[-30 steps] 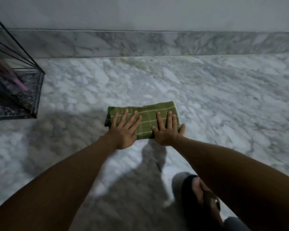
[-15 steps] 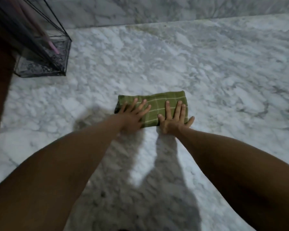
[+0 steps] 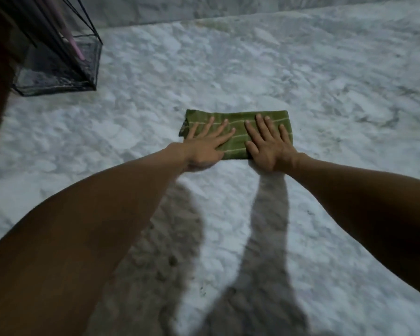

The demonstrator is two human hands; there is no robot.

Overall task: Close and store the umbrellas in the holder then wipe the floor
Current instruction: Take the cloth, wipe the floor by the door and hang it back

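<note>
Both flat hands [image 3: 205,147] on cloth [image 3: 238,134]

Two bare forearms, no sleeves, left hand [image 3: 205,147], right hand [image 3: 269,146]

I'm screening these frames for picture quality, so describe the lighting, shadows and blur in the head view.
Head view: dim, cool light; two long arm shadows fall toward the camera across the marble floor. Left hand and right hand, flat on the green cloth, look fairly sharp. The wire holder at upper left is dark and smeared; wide-angle stretch swells the near forearms.
</note>
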